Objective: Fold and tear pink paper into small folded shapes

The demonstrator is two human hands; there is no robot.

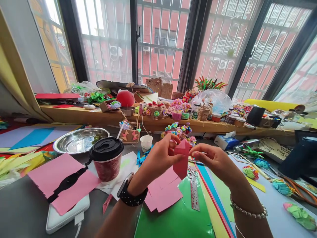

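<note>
A folded pink paper (182, 160) is held upright above the green sheet (173, 223). My left hand (162, 155) has it between thumb and fingers at its left side. At the paper's upper right edge is my right hand (210, 158), its thumb and forefinger pinched close together; whether they grip the edge cannot be made out. Loose pink sheets (163, 195) lie below on the green sheet. Beside them are scissors (192, 172) and a patterned ruler (194, 195).
A lidded cup (107, 162) stands left of my left wrist, near a metal dish (71, 140) and a white paper cup (146, 143). A white power bank (65, 211) lies under pink paper. Crumpled paper flowers (299, 215) lie at right.
</note>
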